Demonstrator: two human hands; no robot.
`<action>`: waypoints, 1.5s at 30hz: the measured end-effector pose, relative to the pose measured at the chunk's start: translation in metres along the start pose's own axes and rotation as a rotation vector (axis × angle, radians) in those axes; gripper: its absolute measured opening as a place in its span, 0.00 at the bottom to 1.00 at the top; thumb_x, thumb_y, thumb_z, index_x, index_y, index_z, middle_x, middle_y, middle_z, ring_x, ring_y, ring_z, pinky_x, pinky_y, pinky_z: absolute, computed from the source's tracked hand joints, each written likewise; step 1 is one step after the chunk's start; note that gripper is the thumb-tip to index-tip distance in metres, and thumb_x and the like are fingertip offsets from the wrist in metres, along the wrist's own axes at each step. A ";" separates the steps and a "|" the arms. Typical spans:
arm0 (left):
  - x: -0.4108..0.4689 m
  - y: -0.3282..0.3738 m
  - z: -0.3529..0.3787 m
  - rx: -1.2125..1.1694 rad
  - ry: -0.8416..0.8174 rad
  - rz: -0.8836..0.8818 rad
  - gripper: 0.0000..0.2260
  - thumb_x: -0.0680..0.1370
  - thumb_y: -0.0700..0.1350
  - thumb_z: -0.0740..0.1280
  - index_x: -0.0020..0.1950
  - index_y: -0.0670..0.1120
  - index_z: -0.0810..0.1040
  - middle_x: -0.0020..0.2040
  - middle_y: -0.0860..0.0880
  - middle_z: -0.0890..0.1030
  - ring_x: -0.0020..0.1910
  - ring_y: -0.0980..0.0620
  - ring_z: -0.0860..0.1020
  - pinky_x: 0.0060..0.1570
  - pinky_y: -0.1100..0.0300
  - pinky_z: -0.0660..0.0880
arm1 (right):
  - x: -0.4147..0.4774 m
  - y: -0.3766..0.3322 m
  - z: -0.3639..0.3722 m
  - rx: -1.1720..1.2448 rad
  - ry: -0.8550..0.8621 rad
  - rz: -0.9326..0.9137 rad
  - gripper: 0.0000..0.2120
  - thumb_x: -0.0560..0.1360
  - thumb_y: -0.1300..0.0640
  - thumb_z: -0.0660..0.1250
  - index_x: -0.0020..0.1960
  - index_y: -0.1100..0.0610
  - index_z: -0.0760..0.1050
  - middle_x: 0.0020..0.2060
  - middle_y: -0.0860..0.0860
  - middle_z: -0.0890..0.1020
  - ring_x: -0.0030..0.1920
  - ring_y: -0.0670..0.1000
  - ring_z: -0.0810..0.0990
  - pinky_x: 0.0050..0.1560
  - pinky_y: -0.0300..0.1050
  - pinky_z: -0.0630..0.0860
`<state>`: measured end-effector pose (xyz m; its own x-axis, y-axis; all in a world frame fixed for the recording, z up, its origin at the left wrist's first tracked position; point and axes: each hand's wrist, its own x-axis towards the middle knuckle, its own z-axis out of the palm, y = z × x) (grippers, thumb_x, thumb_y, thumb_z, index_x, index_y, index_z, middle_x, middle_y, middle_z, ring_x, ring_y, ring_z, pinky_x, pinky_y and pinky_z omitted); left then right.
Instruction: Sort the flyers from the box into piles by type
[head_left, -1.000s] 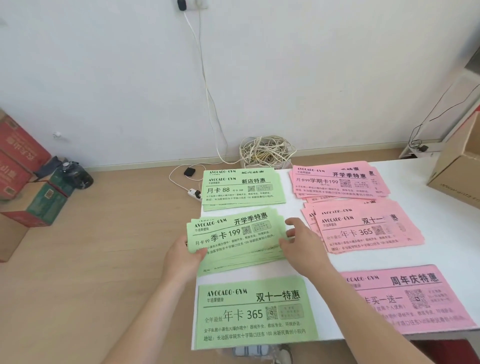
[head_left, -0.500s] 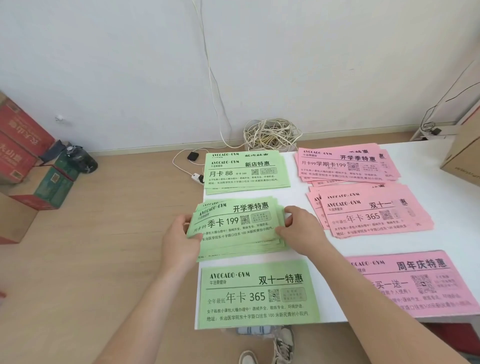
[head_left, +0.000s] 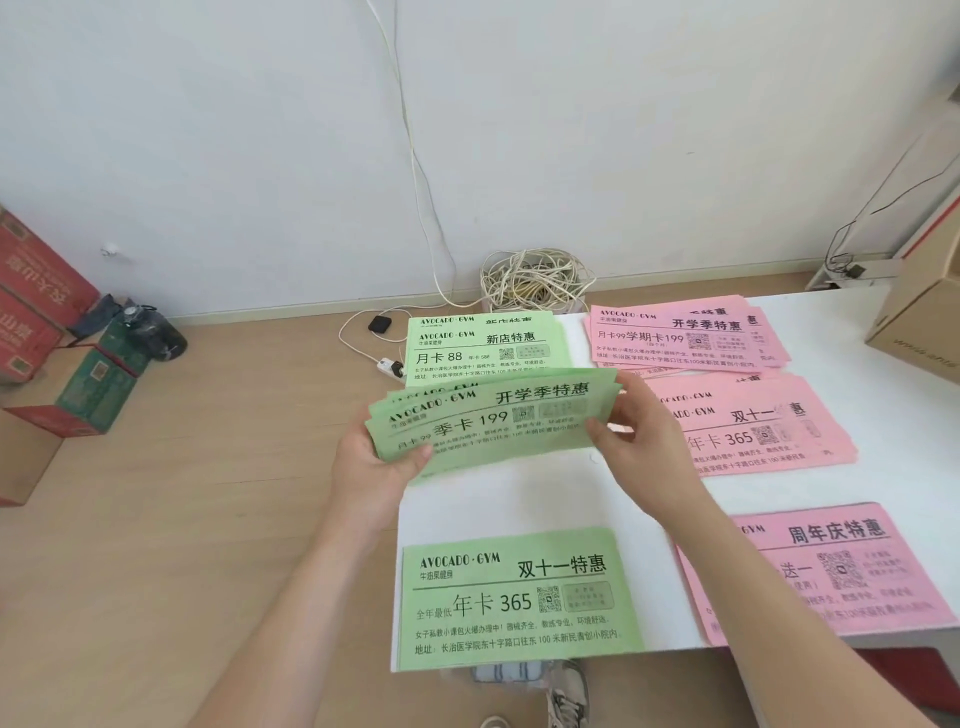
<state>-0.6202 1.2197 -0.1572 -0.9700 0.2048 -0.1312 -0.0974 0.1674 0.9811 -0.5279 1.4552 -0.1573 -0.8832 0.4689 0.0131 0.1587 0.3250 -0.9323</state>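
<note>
A stack of green flyers (head_left: 498, 421) hangs lifted above the white table (head_left: 519, 499), fanned slightly. My left hand (head_left: 371, 462) grips its left end, thumb on top. My right hand (head_left: 631, 441) pinches its right end. On the table lie a green pile (head_left: 483, 345) at the back, a single green flyer (head_left: 514, 597) at the front, two pink piles (head_left: 685, 335) (head_left: 753, 421) to the right and a pink flyer pile (head_left: 831, 566) at front right. A cardboard box (head_left: 924, 317) stands at the table's right edge.
A coil of white cable (head_left: 535, 280) and a power strip (head_left: 389, 366) lie on the wooden floor behind the table. Red and green cartons (head_left: 47, 353) with a dark bottle sit at left. My shoe (head_left: 566, 691) shows under the table's front edge.
Both hands have raised the green stack off the table and tilted it toward me; before, it lay on the table between my hands. The spot beneath it now shows bare white tabletop.
</note>
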 end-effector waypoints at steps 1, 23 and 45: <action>0.001 -0.005 0.001 -0.015 -0.007 -0.029 0.17 0.70 0.27 0.70 0.55 0.43 0.75 0.49 0.47 0.83 0.47 0.53 0.82 0.41 0.64 0.78 | -0.004 0.005 0.002 -0.029 -0.017 0.018 0.22 0.74 0.66 0.67 0.63 0.48 0.70 0.45 0.44 0.84 0.48 0.45 0.82 0.50 0.43 0.77; 0.009 -0.010 0.011 -0.099 -0.009 0.045 0.16 0.62 0.28 0.70 0.34 0.50 0.77 0.38 0.51 0.78 0.42 0.50 0.76 0.43 0.58 0.73 | -0.003 0.018 0.024 0.070 0.006 0.008 0.25 0.69 0.71 0.62 0.56 0.45 0.70 0.44 0.47 0.78 0.43 0.43 0.74 0.38 0.33 0.70; 0.016 -0.028 0.023 -0.074 -0.071 -0.035 0.10 0.62 0.32 0.67 0.39 0.45 0.78 0.35 0.54 0.78 0.37 0.57 0.74 0.36 0.68 0.69 | -0.004 0.035 0.032 -0.189 0.072 -0.358 0.14 0.77 0.65 0.62 0.59 0.54 0.77 0.44 0.47 0.75 0.46 0.38 0.74 0.46 0.29 0.68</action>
<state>-0.6278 1.2400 -0.1903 -0.9478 0.2682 -0.1724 -0.1493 0.1044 0.9833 -0.5329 1.4390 -0.2018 -0.8651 0.3531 0.3562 -0.0689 0.6198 -0.7817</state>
